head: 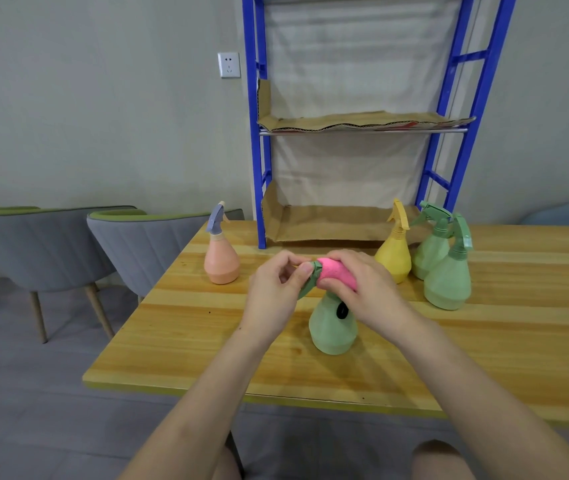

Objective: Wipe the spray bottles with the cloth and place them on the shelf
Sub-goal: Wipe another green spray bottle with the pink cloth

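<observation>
Both arms reach out over the wooden table (518,341) and meet above a green spray bottle (333,329) standing near the middle. The left hand (276,289) pinches the bottle's nozzle, thumb and fingers closed on it. The right hand (362,285) presses a pink cloth (335,270) around the bottle's top, fingers curled tight. The blue shelf (355,126) stands at the far side of the table.

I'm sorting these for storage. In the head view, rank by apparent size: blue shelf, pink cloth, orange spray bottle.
1. blue shelf, largest by far.
2. orange spray bottle.
3. pink cloth, smallest as seen, though partly covered by the right hand.
</observation>
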A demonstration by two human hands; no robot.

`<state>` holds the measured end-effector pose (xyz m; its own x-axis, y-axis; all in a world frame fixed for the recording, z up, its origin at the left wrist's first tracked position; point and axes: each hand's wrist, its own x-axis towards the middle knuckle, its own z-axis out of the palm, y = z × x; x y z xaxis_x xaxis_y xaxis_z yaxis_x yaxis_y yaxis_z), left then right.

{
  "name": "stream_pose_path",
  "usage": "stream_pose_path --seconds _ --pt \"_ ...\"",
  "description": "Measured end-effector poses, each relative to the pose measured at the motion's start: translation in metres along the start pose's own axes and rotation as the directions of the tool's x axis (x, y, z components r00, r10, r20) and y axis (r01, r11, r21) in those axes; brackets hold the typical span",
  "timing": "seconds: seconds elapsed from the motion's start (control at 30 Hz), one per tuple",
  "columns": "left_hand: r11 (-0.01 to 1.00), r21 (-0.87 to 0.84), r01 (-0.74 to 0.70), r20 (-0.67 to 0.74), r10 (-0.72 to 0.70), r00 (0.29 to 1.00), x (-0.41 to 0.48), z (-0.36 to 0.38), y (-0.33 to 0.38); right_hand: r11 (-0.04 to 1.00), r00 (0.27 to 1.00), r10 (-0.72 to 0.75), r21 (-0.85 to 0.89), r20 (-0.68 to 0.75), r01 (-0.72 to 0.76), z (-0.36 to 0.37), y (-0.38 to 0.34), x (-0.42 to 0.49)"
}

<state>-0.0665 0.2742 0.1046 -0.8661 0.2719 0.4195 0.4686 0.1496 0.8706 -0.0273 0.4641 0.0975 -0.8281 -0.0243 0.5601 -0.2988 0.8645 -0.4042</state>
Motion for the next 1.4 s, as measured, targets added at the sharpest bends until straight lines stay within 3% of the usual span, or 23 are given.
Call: stream_pose_path --seconds 0.2,0.47,0.77,1.0,1.23,1.4 --pt "1.0 0.018 0.013 -0.007 -0.013 1.0 0.002 0.0 0.0 0.995 0.996 0.035 -0.094 -0.076 -0.042 0.007 -0.012 -0.007" --pt "0.999 0.05 -0.019 0.004 0.018 1.0 0.003 0.0 -0.002 0.993 0.994 -0.056 -0.099 0.095 0.066 -0.007 -0.003 -0.007" --pt "0.999 0.04 -0.007 -0.01 0.007 1.0 0.0 0.001 -0.001 0.988 0.995 -0.016 -0.157 -0.097 0.001 0.012 -0.01 -0.009" --pt "0.998 0.064 -0.011 0.01 0.011 1.0 0.003 -0.001 -0.001 0.982 0.994 -0.109 -0.156 0.006 0.108 0.005 -0.001 -0.008" --pt "0.999 0.046 -0.005 -0.011 0.005 1.0 0.001 0.002 -0.001 0.988 0.989 -0.084 -0.135 -0.12 0.068 0.015 -0.003 -0.009" --pt "1.0 0.02 -0.008 0.011 0.008 1.0 0.002 0.002 -0.002 0.998 0.995 -0.044 -0.047 -0.094 0.04 0.012 0.0 -0.005"
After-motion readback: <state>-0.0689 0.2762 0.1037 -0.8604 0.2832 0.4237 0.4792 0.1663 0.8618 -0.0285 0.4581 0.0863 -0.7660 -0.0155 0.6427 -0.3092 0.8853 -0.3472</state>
